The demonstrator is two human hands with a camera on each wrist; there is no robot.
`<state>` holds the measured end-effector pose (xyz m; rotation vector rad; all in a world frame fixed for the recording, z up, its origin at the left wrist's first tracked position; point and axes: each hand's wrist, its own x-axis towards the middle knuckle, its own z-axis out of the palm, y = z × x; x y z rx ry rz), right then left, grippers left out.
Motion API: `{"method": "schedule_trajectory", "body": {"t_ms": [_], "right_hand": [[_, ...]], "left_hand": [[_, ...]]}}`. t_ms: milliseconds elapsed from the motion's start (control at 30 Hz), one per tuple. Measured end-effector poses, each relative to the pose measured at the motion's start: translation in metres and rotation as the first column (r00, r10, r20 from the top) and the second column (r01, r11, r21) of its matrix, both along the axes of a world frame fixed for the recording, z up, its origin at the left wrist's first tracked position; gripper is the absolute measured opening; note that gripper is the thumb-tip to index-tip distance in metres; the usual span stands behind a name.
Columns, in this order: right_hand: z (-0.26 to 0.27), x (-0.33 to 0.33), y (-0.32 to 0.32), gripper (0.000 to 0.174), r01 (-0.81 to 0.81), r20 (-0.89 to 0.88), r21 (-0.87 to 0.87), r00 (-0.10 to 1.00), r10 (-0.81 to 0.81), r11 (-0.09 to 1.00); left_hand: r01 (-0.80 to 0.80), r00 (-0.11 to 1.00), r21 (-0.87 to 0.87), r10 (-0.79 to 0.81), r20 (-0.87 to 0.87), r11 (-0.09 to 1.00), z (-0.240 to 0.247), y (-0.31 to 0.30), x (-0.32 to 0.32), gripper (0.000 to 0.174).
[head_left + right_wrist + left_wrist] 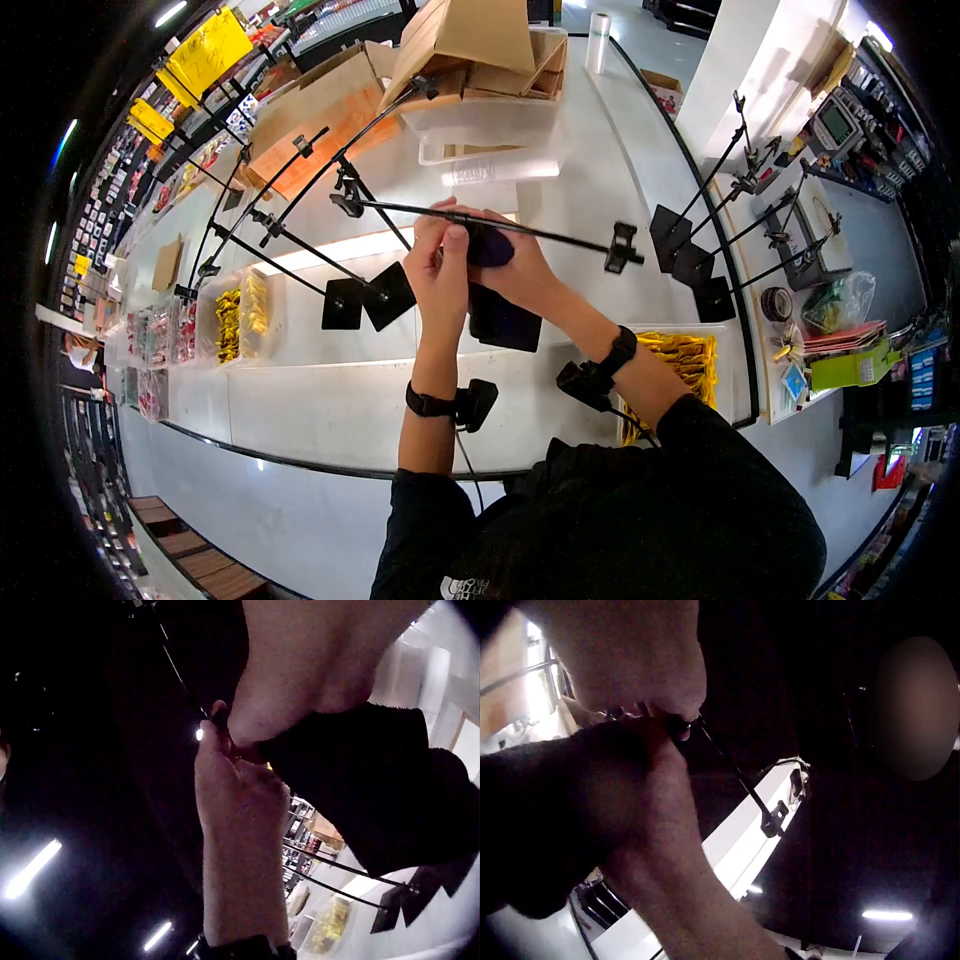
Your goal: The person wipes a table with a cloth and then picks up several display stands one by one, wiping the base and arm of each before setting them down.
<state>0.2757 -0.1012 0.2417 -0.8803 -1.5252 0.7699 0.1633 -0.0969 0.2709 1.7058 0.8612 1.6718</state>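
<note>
Both hands are together over the white table, at a black clip stand (550, 235) whose thin rod runs crosswise. The rod has a clip (622, 248) at its right end and another clip (347, 203) at its left. My left hand (437, 265) grips the stand near the middle, thumb uppermost. From the other side my right hand (525, 275) grips it, its fingers partly hidden. A dark purple part (490, 247) shows between the hands. Below them is a dark square plate (505, 322). In the right wrist view, the left hand (240, 787) pinches close to the rod.
More clip stands with black plates (342, 303) stand left, and others (690, 262) right. Clear bins hold yellow packets (240, 318) at left and more yellow packets (685, 360) near the right arm. Cardboard boxes (320, 140) and a clear tub (480, 150) sit at the back.
</note>
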Motion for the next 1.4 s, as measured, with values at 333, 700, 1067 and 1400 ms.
{"method": "schedule_trajectory", "body": {"t_ms": [333,700,1067,1400], "right_hand": [[-0.165,0.007,-0.006,0.029,0.197,0.467,-0.101,0.875,-0.128,0.975],[-0.009,-0.016,0.014,0.032,0.159,0.169,-0.099,0.975,-0.141,0.982],[-0.226,0.009,-0.023,0.032,0.4,0.662,-0.235,0.733,-0.156,0.886],[-0.108,-0.008,-0.022,0.023,0.375,0.257,-0.167,0.909,-0.327,0.912]], "left_hand": [[0.064,0.985,-0.053,-0.055,0.165,0.997,-0.01,0.018,-0.013,0.023],[0.073,0.991,-0.148,-0.055,0.123,0.986,-0.003,0.02,-0.012,0.032],[0.188,0.977,-0.023,-0.184,0.111,0.982,-0.01,-0.005,0.014,0.041],[0.185,0.928,-0.118,-0.133,0.349,0.976,-0.02,0.006,0.024,0.041]]}}
